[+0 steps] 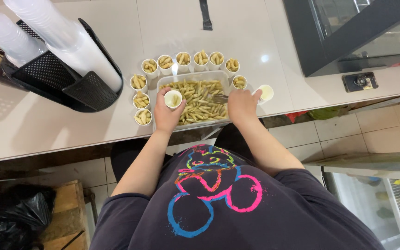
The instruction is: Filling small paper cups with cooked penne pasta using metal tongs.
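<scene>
The left hand [166, 112] has its fingers wrapped around a small white paper cup [173, 99], holding it upright over the near-left part of a clear rectangular plastic tray [161, 82] filled with pale yellow pasta tubes [200, 104]. A little of the pasta already lies in the held cup. The right hand [241, 104] is closed on a metal fork [220, 98], whose tines reach left into the pasta in the tray (the handle is hidden inside the fist).

Around the tray's left side and far edge stand 10 more small white paper cups, each already filled with pasta [165, 61]. Just beside the right hand's knuckles, on the pale glossy countertop [47, 129], stands 1 empty white paper cup [265, 92]. To the left, a black mesh holder [61, 76] carries 2 tilted stacks of translucent plastic cups [65, 32]. A small black camera-like object [359, 81] lies on the counter at the right.
</scene>
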